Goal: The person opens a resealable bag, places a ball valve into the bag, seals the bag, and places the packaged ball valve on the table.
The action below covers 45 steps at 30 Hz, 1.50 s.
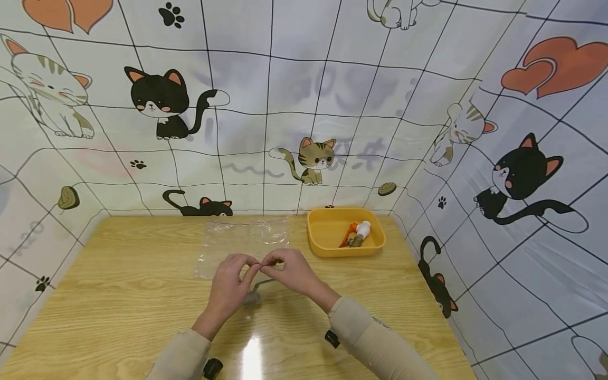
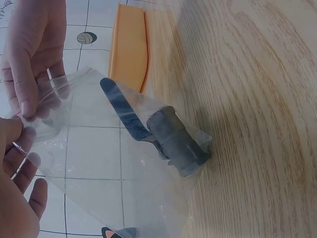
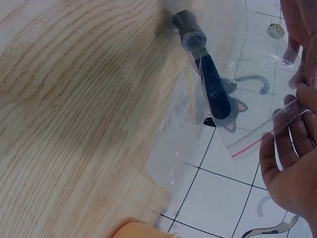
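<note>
Both hands pinch the top edge of a clear zip-lock bag (image 2: pixel 94 158), their fingertips close together above the table. My left hand (image 1: pixel 228 282) holds from the left and my right hand (image 1: pixel 292 272) from the right. A red line marks the zip (image 3: pixel 252 146) in the right wrist view. Inside the bag is a grey tube-shaped fitting (image 2: pixel 176 141) with a dark flat lever (image 2: pixel 124 111), like a valve. It lies tilted in the bag's lower corner, close to the wood. In the head view the hands partly cover the bag.
Flat on the wooden table (image 1: pixel 128 279) behind the hands lies clear plastic (image 1: pixel 223 245), seemingly other bags. A yellow tray (image 1: pixel 328 252) at the back right holds a white-topped piece (image 1: pixel 363 228) and an orange-red piece (image 1: pixel 349 232). Cat-printed sheeting (image 1: pixel 247 84) bounds the back and sides.
</note>
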Each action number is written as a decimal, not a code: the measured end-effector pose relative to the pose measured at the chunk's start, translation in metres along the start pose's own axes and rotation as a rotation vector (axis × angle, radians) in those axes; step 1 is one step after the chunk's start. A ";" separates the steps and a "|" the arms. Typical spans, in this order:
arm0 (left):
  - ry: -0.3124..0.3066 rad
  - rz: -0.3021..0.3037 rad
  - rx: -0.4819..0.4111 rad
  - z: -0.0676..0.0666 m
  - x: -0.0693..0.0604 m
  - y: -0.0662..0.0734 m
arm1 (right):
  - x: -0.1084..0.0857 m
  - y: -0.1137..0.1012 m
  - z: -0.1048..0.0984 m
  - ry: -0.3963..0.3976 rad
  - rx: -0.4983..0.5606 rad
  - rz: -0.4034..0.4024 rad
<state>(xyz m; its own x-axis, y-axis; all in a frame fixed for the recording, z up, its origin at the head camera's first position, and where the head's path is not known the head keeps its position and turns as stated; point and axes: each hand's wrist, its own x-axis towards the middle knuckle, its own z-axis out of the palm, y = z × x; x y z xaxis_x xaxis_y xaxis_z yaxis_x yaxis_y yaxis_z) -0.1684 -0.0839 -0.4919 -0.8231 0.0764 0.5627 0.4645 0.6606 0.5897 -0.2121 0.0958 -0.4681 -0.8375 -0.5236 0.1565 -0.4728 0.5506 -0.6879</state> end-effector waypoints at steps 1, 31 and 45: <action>0.002 -0.003 0.000 0.000 0.000 0.001 | 0.000 0.000 0.000 -0.001 0.004 -0.002; 0.025 0.024 0.038 -0.003 -0.002 0.001 | -0.002 -0.003 0.003 0.028 0.032 -0.059; 0.054 0.029 0.033 -0.004 -0.001 -0.001 | -0.002 0.001 0.000 -0.016 -0.006 -0.032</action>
<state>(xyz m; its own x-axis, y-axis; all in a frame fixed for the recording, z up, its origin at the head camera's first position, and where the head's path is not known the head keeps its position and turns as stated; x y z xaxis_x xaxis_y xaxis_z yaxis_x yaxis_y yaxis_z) -0.1665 -0.0874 -0.4909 -0.7900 0.0562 0.6105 0.4763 0.6833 0.5534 -0.2112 0.0978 -0.4690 -0.8176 -0.5512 0.1667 -0.5006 0.5372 -0.6788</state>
